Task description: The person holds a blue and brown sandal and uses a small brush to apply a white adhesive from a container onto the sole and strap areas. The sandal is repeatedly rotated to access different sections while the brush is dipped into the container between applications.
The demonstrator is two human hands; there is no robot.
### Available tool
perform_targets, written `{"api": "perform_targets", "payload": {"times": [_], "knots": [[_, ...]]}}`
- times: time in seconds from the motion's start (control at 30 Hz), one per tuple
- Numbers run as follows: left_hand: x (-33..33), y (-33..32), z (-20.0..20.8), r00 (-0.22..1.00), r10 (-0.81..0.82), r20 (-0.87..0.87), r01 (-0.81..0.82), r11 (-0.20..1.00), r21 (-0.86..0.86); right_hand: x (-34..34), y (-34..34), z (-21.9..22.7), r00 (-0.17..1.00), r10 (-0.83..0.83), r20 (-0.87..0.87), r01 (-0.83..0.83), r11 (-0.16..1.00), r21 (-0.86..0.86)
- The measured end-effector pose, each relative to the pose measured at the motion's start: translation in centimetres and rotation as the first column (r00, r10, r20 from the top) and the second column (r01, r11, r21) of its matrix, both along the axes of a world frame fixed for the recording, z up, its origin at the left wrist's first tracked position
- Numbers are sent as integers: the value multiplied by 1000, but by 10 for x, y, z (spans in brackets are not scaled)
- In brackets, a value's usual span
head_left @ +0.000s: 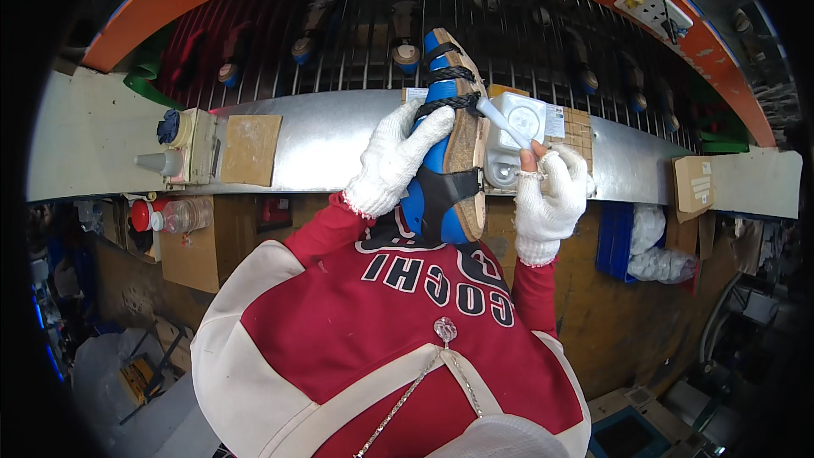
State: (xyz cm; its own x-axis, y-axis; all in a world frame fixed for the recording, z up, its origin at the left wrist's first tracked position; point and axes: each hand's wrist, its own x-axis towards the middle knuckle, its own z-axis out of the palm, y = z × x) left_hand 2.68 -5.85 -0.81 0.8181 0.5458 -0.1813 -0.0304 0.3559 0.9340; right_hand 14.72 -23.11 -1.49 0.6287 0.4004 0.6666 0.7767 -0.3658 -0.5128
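Observation:
A sandal with black straps and a cork-coloured sole [471, 140] sits on a blue shoe last [437, 153], held upright in front of my chest with its toe pointing away. My left hand [394, 157], in a white knit glove, grips it from the left, thumb over a braided strap. My right hand [553, 195], gloved with bare fingertips showing, pinches a slim, pale plastic tool [506, 123]. The tool's far end meets the sole's right edge near the braided strap; its exact tip is hard to make out. Just behind the tool stands a clear plastic container [517, 119].
A metal ledge [314, 140] crosses in front of me, bearing a brown square board [251, 149] and a grey cone [158, 163]. Beyond it, a rack of bars [356, 42] carries several shoes on lasts. A blue bin [615, 242] with plastic bags stands lower right.

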Motion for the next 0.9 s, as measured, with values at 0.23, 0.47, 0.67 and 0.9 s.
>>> {"api": "perform_targets", "payload": {"times": [0.23, 0.47, 0.67, 0.9], "knots": [[9, 8, -3, 1000, 3, -9, -2, 994, 110, 6, -12, -1, 998, 60, -30, -63, 994, -87], [17, 17, -2, 991, 37, -132, -10, 981, 194, 10, -18, 1, 989, 145, 21, -142, 982, -124], [18, 22, 11, 989, -44, -139, 73, 975, 209, 13, -23, 10, 979, 201, -7, -199, 963, -184], [25, 32, 7, 971, -36, -237, 135, 898, 418, 24, -27, 18, 959, 273, -81, -285, 929, -237]]}}
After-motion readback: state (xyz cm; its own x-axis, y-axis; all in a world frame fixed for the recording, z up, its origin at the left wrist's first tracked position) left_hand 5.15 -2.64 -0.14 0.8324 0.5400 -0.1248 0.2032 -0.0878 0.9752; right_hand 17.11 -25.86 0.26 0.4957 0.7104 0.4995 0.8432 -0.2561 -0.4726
